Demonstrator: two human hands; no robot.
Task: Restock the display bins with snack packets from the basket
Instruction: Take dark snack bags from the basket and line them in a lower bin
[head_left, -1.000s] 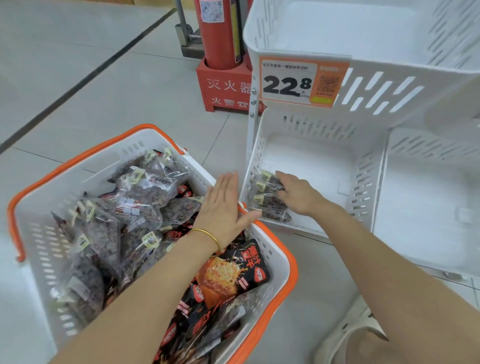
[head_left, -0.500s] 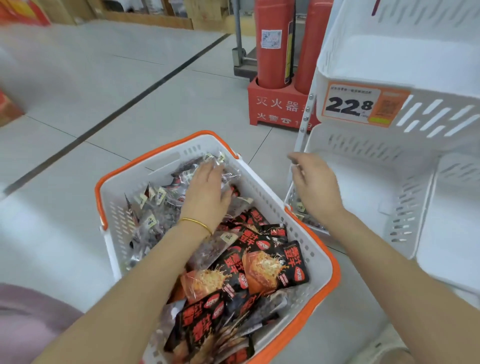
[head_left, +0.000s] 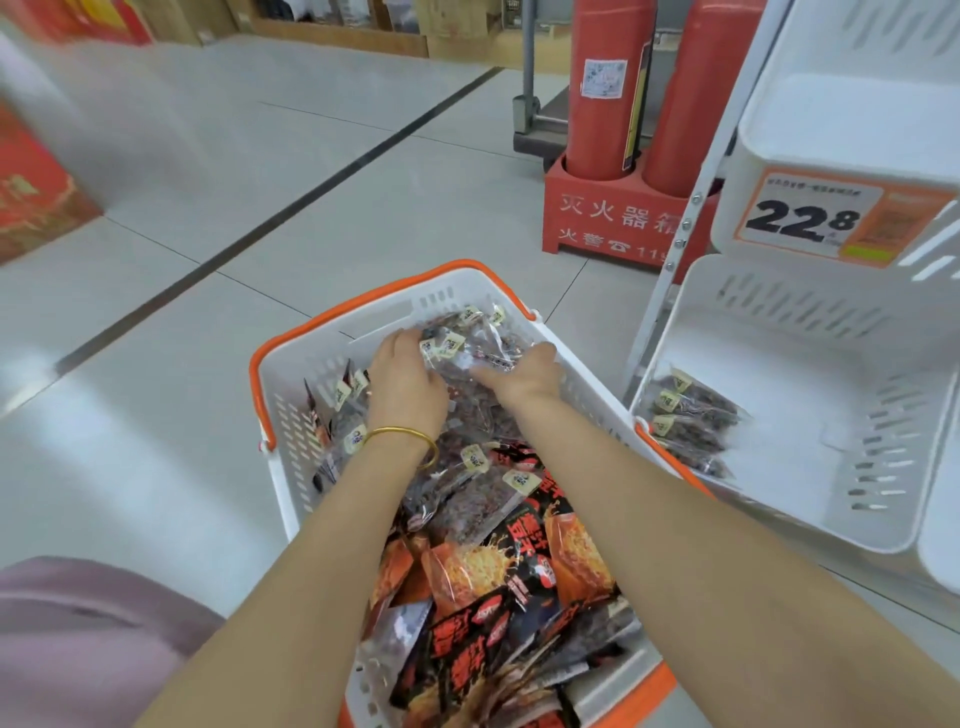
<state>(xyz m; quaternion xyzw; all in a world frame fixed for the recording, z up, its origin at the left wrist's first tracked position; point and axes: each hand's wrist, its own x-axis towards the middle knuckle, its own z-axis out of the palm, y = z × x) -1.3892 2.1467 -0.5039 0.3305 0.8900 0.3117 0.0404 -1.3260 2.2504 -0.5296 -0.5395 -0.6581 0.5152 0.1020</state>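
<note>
Right hand (head_left: 524, 376), back from bin (head_left: 789, 395) to basket (head_left: 311, 374), grip hidden from me; left hand (head_left: 405, 387) clutches clear packets (head_left: 467, 343): next batch begins, I judge.

Glossy clear-film packets (head_left: 470, 358) — matt white plastic basket (head_left: 306, 374).

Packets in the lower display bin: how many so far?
3 packets show yellow labels, overlapping in the lower bin's left corner beside the basket. A fourth may lie at the near end; more could be hidden beneath.
</note>
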